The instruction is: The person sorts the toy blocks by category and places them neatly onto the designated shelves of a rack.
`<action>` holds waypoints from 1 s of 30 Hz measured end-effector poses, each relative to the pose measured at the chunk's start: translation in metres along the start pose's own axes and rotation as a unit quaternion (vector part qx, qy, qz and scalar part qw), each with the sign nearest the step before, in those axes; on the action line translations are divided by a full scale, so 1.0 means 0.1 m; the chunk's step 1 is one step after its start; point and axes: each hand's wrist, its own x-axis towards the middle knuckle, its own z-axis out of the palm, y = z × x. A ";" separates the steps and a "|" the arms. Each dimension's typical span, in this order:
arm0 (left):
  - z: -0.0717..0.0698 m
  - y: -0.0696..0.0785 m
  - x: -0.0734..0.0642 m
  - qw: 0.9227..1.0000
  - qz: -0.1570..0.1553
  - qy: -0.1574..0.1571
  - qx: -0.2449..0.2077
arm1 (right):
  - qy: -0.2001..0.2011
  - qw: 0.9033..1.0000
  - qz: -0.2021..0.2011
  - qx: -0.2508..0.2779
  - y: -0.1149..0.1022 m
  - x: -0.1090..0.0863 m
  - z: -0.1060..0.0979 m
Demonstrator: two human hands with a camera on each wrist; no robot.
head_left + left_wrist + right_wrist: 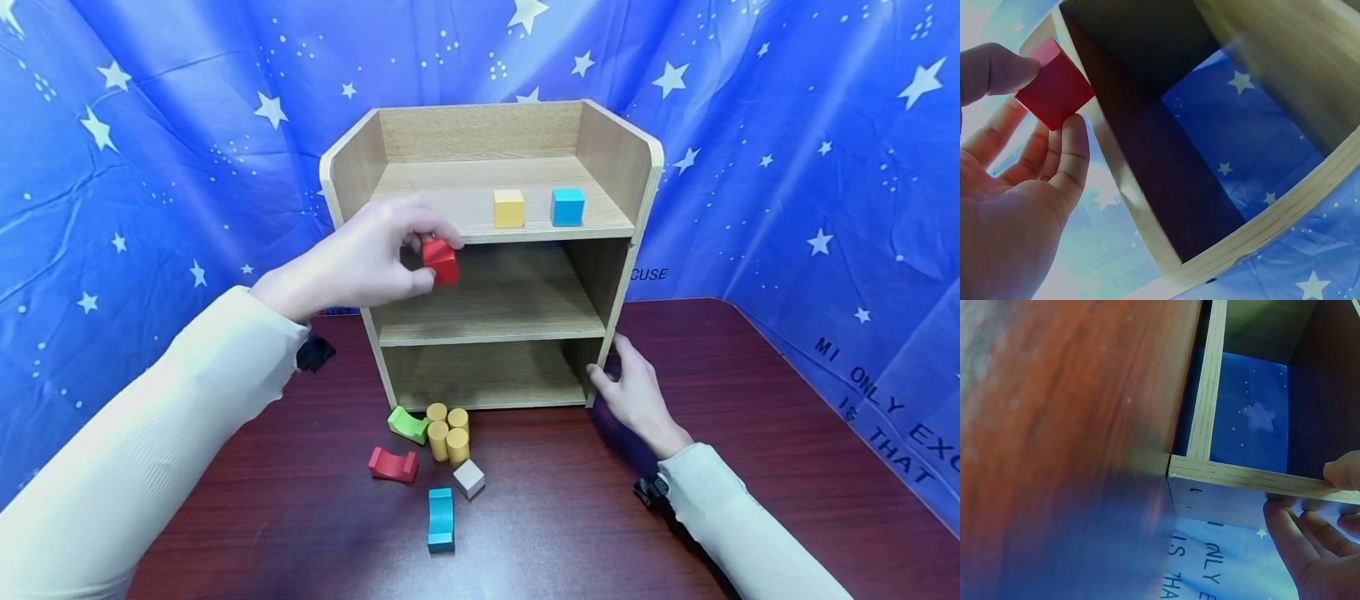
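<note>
My left hand (367,254) pinches a red cube (441,262) between thumb and fingers, held in front of the wooden shelf (491,342) near the front edge of its top board. In the left wrist view the red cube (1057,87) overlaps the shelf's edge. My right hand (637,396) grips the shelf's right side panel low down; in the right wrist view the thumb lies on one side of the panel (1260,478) and the fingers on the other. On the top board sit a yellow cube (508,209) and a blue cube (567,207), side by side with a gap.
On the dark red table (540,517) before the shelf lie several yellow cylinders (447,433), a green curved block (408,424), a red curved block (393,465), a white cube (469,479) and a blue curved block (441,521). A blue starry curtain (187,150) hangs behind.
</note>
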 end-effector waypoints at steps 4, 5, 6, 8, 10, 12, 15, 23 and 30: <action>-0.07 0.00 0.08 1.000 -0.027 0.008 0.010 | 0.000 1.000 0.003 0.000 -0.01 0.00 0.00; -0.09 0.00 0.10 0.999 -0.035 0.009 0.011 | 0.000 1.000 0.003 0.000 -0.01 0.00 0.00; -0.10 -0.01 0.12 0.999 -0.043 0.009 0.012 | -0.001 1.000 0.004 -0.001 0.00 0.00 0.00; -0.11 -0.01 0.16 0.998 -0.060 0.010 0.009 | -0.001 1.000 0.005 -0.002 0.00 0.00 -0.01; -0.12 -0.02 0.20 0.997 -0.072 0.011 0.007 | -0.001 1.000 0.005 -0.003 0.00 0.00 -0.01; -0.12 -0.04 0.25 0.996 -0.084 0.012 0.000 | -0.002 1.000 0.005 -0.001 0.00 0.00 -0.01; -0.13 -0.05 0.31 0.996 -0.094 0.012 -0.001 | -0.002 1.000 0.005 0.001 0.01 0.00 0.00; -0.13 -0.08 0.48 0.994 -0.108 -0.009 0.000 | -0.002 1.000 0.002 0.002 0.02 0.00 0.00; -0.09 -0.12 0.56 0.993 -0.117 -0.017 -0.011 | -0.004 1.000 0.000 0.004 0.01 -0.01 0.00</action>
